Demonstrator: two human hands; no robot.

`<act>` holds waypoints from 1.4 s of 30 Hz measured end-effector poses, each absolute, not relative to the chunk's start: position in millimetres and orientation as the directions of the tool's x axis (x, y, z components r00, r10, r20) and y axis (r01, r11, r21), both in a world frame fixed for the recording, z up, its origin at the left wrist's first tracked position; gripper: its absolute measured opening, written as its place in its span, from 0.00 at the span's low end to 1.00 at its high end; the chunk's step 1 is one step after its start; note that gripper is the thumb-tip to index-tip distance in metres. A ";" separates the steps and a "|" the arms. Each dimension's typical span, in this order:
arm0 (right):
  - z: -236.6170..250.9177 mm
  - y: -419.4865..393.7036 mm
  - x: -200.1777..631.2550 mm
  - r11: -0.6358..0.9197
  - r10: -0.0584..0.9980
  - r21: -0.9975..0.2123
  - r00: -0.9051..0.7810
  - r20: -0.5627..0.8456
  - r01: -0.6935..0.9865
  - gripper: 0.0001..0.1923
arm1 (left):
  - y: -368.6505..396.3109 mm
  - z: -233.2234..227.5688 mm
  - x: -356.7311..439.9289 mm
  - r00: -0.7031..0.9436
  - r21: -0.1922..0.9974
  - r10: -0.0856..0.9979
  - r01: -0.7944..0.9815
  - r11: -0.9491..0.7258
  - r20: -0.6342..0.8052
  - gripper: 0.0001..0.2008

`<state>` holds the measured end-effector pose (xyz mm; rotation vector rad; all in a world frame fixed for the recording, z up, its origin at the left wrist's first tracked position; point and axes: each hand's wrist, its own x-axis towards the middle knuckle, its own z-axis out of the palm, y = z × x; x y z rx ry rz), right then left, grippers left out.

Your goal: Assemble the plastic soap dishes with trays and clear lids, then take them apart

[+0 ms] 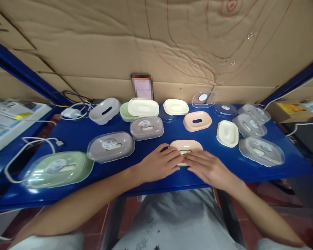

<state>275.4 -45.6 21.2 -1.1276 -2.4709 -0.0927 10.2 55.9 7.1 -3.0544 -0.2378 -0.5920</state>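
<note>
Left hand (160,162) and right hand (210,166) meet over the near pink dish (187,143), grip unclear from here; seemingly adjusting it, next needing steadiness.

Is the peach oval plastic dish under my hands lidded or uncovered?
Uncovered, it seems: the peach oval plastic dish shows its far rim bare. Your left hand and right hand hide nearer parts.

The head camera looks forward-down, close above the table (77,139).
</note>
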 end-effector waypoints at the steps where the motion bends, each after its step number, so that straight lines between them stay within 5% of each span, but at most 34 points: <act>1: 32.1 -28.8 287.8 0.679 0.709 -0.161 -0.583 0.396 0.717 0.20 | 57.4 7.4 9.1 0.916 -0.001 0.163 0.175 -0.985 0.367 0.11; 4: 62.9 37.1 332.5 0.457 0.811 -0.091 -0.372 0.453 0.885 0.19 | 63.1 8.7 6.0 0.911 -0.009 0.185 0.203 -0.979 0.370 0.07; 8: 69.0 118.0 372.8 0.106 0.923 0.105 -0.137 0.360 0.989 0.31 | 66.6 11.2 3.6 0.911 -0.023 0.184 0.207 -0.978 0.368 0.06; 15: 41.0 148.3 369.5 -0.036 0.915 0.175 -0.038 0.401 0.984 0.36 | 67.9 12.1 1.9 0.910 -0.036 0.200 0.228 -0.973 0.363 0.06; 20: 50.1 155.6 367.6 -0.081 0.918 0.090 0.039 0.396 0.993 0.24 | 74.7 11.5 -0.4 0.875 -0.006 0.262 0.289 -0.957 0.408 0.06; 29: 57.1 129.1 346.1 0.083 0.955 -0.029 -0.071 0.287 0.996 0.20 | 78.2 9.6 -2.1 0.865 0.021 0.301 0.320 -0.947 0.401 0.06; 35: 32.7 100.1 345.3 0.334 0.935 -0.365 -0.256 0.246 0.869 0.30 | 82.4 8.6 -3.7 0.868 0.057 0.306 0.309 -0.949 0.391 0.07; 40: 44.1 84.8 333.6 0.345 0.922 -0.321 -0.255 0.291 0.882 0.27 | 84.6 6.5 -4.6 0.828 0.163 0.357 0.318 -0.934 0.432 0.05; 42: 52.5 73.0 316.0 0.395 0.900 -0.283 -0.306 0.311 0.874 0.24 | 83.4 6.0 -4.9 0.786 0.240 0.416 0.341 -0.909 0.457 0.12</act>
